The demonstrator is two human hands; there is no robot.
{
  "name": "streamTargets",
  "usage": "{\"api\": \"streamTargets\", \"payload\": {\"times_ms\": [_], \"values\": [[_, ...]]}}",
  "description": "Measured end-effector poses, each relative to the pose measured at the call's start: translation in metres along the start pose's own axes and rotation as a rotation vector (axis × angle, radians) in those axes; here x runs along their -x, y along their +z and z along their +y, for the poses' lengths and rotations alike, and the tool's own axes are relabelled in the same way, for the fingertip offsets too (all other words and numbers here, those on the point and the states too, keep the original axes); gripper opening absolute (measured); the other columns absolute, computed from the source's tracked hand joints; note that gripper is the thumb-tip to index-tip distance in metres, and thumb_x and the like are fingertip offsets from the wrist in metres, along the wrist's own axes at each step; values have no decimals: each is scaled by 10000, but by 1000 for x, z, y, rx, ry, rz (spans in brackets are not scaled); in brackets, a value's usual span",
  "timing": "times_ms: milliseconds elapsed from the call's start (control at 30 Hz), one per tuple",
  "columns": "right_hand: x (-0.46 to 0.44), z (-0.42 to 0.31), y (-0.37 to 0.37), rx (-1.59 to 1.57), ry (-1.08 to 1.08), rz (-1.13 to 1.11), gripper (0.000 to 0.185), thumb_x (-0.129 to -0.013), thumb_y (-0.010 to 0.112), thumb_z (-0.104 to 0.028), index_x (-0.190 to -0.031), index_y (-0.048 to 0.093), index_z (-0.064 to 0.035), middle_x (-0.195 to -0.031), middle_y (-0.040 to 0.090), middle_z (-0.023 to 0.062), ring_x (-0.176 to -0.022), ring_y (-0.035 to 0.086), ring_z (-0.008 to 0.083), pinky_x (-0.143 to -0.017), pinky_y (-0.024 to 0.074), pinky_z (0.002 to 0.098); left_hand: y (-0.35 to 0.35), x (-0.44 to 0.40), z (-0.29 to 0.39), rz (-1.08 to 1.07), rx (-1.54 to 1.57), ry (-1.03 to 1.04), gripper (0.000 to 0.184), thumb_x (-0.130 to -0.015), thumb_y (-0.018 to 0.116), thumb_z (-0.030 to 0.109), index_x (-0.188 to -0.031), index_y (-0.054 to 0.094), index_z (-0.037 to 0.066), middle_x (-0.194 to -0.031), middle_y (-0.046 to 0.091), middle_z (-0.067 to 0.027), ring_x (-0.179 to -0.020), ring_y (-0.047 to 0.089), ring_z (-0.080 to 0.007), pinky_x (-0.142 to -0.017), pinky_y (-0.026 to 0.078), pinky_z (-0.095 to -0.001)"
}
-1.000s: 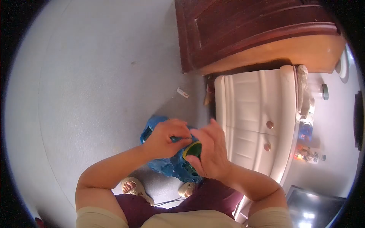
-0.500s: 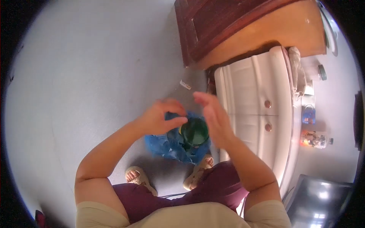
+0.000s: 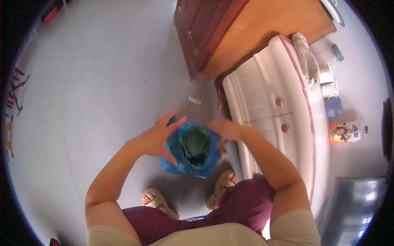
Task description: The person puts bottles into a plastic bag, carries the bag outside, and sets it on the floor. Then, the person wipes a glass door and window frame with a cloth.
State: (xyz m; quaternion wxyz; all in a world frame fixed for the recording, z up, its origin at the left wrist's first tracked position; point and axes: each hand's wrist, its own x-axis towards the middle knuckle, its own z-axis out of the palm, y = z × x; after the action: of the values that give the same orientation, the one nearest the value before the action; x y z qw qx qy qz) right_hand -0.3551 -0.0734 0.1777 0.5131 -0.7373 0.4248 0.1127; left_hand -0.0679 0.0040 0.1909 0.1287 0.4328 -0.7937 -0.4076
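A dark green, round container [image 3: 195, 142] stands on the floor between my feet, its circular top facing up. Blue plastic film [image 3: 172, 162], like a bag, spreads around and under it. At its left side is my left hand [image 3: 158, 137], thumb and fingers spread apart and holding nothing, close to the film's left edge. My right hand [image 3: 230, 130] is on the other side, near the film's upper right edge. It is partly blurred, with fingers stretched out; whether it touches the film I cannot tell.
A cream cabinet [image 3: 262, 88] with round knobs stands close on the right, a brown wooden cabinet [image 3: 230, 53] beyond it. On the cream cabinet's top are a drink bottle [image 3: 345, 133], a blue packet [image 3: 334, 107] and a cloth [image 3: 305, 57]. A small white scrap [image 3: 195, 100] lies on the floor.
My hands have moved apart from above the green container to its two sides. My left fingers have spread wider. The view has shifted, and more of the container's top shows.
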Motion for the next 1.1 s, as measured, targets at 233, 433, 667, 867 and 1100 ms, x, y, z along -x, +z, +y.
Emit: {"api": "streamTargets", "payload": {"times_ms": [233,433,667,867,1100], "values": [[31,-28,12,-559,227,-65,667,-912,531,-427,-1416,294,-60,-1127,559,178,-737,615,233,-614,529,326,1,-5,1,-31,-81,-6,1146,-415,914,338,-1383,330,146,-1467,166,-184,-1349,224,-388,-1089,281,-463],[24,-26,23,-388,36,59,593,-915,551,-369,-1387,363,-63,-1033,602,116,-693,562,154,-573,481,293,-13,-7,11,-66,-181,48,1001,-442,899,287,-1294,414,86,-1320,392,-162,-1225,390,-354,-1019,369,-407],[5,-28,17,-451,-292,216,424,-933,521,-293,-1275,488,-45,-1138,598,138,-1000,587,228,-851,479,342,-16,18,21,7,-408,-183,964,-399,894,406,-1223,497,100,-1098,500,-112,-1055,485,-308,-890,446,-402],[-4,-7,-26,-657,-123,362,310,-948,493,-232,-1189,530,-40,-1090,605,95,-950,597,173,-808,498,319,4,60,19,207,-446,-450,885,-419,878,472,-1150,551,94,-958,519,-101,-940,539,-287,-775,482,-406],[-47,178,68,363,-172,128,407,-822,603,-252,-1177,536,-65,-1077,616,179,-981,597,338,-852,467,428,12,87,17,491,-440,-676,797,-451,872,479,-1048,582,39,-950,537,-126,-808,592,-288,-693,498,-404]]}}
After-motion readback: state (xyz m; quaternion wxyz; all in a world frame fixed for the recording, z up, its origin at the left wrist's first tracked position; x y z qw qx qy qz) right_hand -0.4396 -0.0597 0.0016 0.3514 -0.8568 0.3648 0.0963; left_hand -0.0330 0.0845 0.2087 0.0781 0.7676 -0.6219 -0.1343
